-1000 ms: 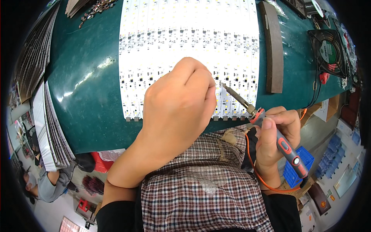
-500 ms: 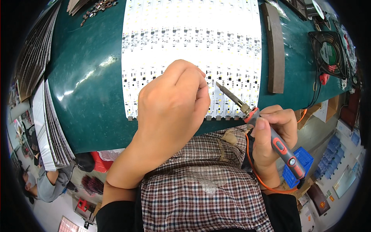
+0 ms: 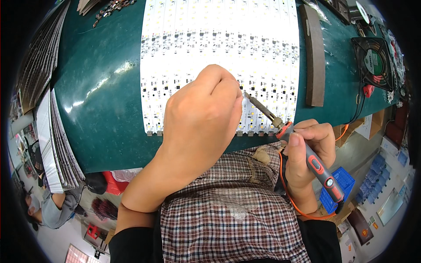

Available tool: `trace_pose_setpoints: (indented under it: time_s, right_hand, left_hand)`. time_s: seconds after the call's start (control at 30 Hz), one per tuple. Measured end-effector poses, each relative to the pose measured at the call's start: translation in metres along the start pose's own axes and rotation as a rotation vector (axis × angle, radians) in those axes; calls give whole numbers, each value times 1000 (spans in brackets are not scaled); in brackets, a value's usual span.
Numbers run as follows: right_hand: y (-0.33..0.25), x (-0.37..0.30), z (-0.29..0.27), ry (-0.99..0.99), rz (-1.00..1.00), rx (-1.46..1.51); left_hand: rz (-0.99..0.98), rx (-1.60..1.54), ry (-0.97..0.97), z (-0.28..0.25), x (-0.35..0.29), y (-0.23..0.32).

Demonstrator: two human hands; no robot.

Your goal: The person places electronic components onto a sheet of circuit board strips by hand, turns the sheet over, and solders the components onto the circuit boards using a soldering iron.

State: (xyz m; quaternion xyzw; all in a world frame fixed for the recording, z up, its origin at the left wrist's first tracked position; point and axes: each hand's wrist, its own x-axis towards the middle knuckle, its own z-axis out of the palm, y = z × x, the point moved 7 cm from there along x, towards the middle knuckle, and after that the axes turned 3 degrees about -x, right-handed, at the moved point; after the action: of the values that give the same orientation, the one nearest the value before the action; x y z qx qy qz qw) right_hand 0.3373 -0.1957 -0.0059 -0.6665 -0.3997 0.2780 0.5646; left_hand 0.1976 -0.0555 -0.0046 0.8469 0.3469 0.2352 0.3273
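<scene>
A white panel of LED circuit strips [image 3: 219, 19], dotted with small black and yellow parts, lies on the green table. Over its near part is my left hand [image 3: 204, 109], closed in a pinch with its back to me. Whatever its fingertips hold is hidden or too thin to name. My right hand [image 3: 300, 151] grips a grey and red soldering iron [image 3: 319, 165] like a pen, in front of the table edge. The iron's dark tip points up and left onto the strips, close beside the left fingertips. An orange cord curves below the right hand.
A brown bar [image 3: 313, 57] lies right of the panel. Farther right stand a black fan [image 3: 372, 62] and a wire spool [image 3: 359, 12]. Stacked strip panels [image 3: 55, 144] are at the left edge, small metal parts [image 3: 112, 9] at the back left. Another person [image 3: 59, 210] sits far left.
My left hand has shifted slightly right and up, so its fingertips are closer to the iron's tip. The panel appears slightly farther right in view. My right hand keeps nearly the same place.
</scene>
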Motion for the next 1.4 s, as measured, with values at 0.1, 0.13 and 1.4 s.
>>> trace_pose_setpoints:
  time_s: [0.1,0.13,1.4]
  right_hand:
    - [-2,0,0,-34,-14,-16]
    - [-1,-1,0,-41,0,-39]
    - [-3,0,14,-61,-5,-6]
  left_hand:
    - [8,2,-14,1,0,0]
    - [7,-2,-23,1,0,0]
    - [-49,15,-36,-9,-4,-8]
